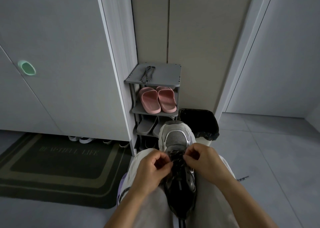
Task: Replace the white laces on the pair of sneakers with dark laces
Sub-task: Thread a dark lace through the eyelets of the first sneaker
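We see a grey and white sneaker (176, 139) lying along the person's lap between the thighs of their pale trousers (207, 201), toe pointing away from us and heel towards the body; a dark lace (176, 160) is threaded across its front, just behind the mesh toe. The left hand (152, 169) sits at the left side of the lacing with its fingers curled, thumb and fingertips pinching the dark lace; the right hand (202, 160) mirrors it on the right side, fingers curled and pinching the same lace; the two hands are near each other, with the lacing between them. We cannot tell which eyelets the lace passes through, since the light is dim and the fingers cover them.

Beyond the toe stands a small grey shoe rack (166, 75) against the wall; a second dark lace (147, 73) lies looped on its top shelf; a pair of pink slippers (157, 99) rests on the shelf below, and grey slippers (147, 125) on the one under that. Just right of the rack is a bin (199, 122) lined with a black bag. To the left a dark doormat (57, 165) lies on the floor before a cupboard, with more shoes (84, 139) tucked under it. On the tiles to the right of the person's leg we see a short dark lace end (243, 178).
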The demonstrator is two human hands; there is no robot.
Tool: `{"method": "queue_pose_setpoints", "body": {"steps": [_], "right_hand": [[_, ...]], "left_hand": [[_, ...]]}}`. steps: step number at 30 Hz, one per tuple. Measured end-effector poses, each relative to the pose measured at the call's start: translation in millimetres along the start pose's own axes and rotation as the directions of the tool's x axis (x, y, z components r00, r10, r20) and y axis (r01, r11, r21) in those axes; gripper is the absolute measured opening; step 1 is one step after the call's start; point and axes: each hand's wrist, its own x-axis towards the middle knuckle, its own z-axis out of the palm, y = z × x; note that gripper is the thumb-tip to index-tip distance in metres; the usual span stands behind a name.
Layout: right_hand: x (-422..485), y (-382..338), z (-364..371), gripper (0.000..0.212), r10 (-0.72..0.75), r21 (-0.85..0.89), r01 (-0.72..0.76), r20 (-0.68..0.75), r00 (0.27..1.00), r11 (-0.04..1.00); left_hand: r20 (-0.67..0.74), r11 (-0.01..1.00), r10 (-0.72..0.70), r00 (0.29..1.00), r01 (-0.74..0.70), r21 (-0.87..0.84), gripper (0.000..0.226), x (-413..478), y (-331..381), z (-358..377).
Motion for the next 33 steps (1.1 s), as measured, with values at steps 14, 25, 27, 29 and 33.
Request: {"method": "queue_pose_setpoints", "body": {"steps": [14, 25, 27, 29, 33], "right_hand": [[15.9, 13.3, 3.2, 0.016, -0.025, 0.112, 0.027, -0.022, 0.999, 0.993], [4.2, 15.9, 5.2, 0.011, -0.006, 0.245, 0.011, -0.022, 1.000, 0.970], [2.2, 14.1, 5.3, 0.015, -0.026, 0.210, 0.029, -0.019, 0.999, 0.977], [1.4, 13.3, 7.8, 0.017, -0.024, 0.185, 0.031, -0.040, 0.999, 0.982], [-1.5, 17.4, 10.2, 0.017, 0.022, 0.316, 0.003, -0.075, 0.997, 0.949]], "left_hand": [[0.025, 0.980, 0.059, 0.998, -0.062, 0.187, 0.012, 30.2, 11.7, -2.0], [-0.094, 0.986, 0.048, 0.994, -0.032, 0.164, 0.026, 17.1, 1.0, 4.6], [-0.058, 0.971, 0.095, 0.994, -0.080, 0.227, 0.021, 17.9, -0.1, 2.3], [-0.003, 0.948, 0.130, 0.991, -0.124, 0.293, 0.016, 20.8, 0.8, 0.6], [-0.068, 0.991, 0.066, 0.995, -0.057, 0.123, 0.028, 16.2, -4.3, 0.9]]}}
